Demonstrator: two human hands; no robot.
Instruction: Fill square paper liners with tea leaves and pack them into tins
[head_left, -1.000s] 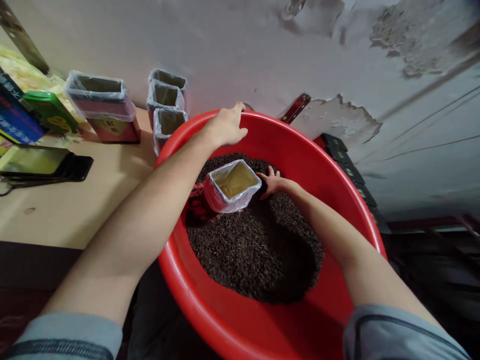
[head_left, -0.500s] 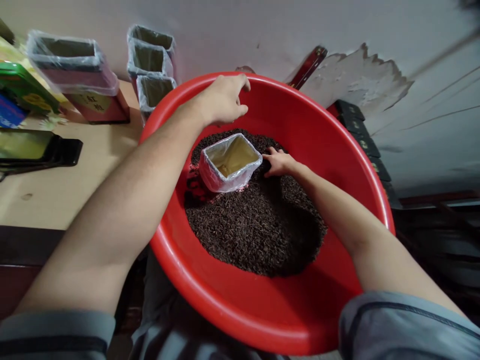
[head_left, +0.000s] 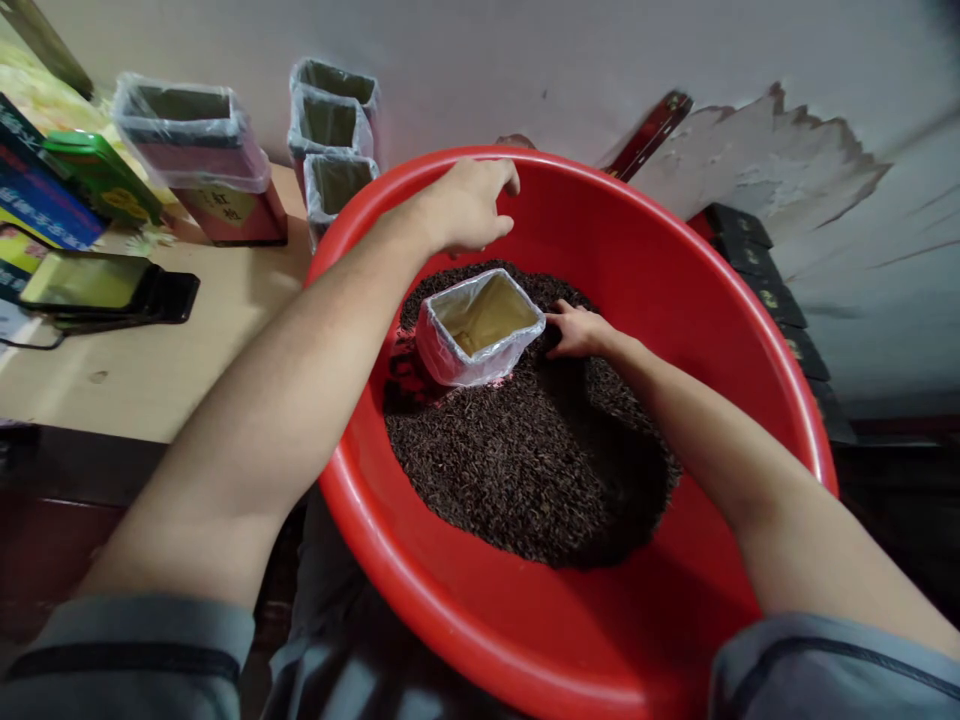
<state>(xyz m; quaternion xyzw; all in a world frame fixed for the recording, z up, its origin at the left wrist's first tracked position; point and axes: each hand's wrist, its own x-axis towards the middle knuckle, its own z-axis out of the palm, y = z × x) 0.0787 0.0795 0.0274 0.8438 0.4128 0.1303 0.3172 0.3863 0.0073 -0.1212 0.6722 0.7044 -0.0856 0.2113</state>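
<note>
A wide red plastic basin (head_left: pixel 720 370) holds a bed of dark, twisted dried leaves (head_left: pixel 517 470) that look like tea. In the leaves stands a rectangular tin (head_left: pixel 499 360) lined with clear plastic folded over its rim; its inner walls look gold-toned. Above the basin's far left part hovers my left hand (head_left: pixel 472 205), fingers bent and apart, holding nothing. My right hand (head_left: pixel 576 330) lies low on the leaves at the tin's right side, fingers spread and its tips close to the tin wall. Whether they touch it I cannot tell.
On the wooden table (head_left: pixel 247 350) at left are a red tin (head_left: pixel 244 215) with a lined container on top, several lined tins (head_left: pixel 337 185), black lids (head_left: pixel 169 295) and a green box (head_left: pixel 105 175). Dark boxes (head_left: pixel 772 290) line the peeling wall at right.
The view has shifted, so everything sits slightly farther right in the picture. Both hands and the lined tin keep nearly the same places relative to the basin.
</note>
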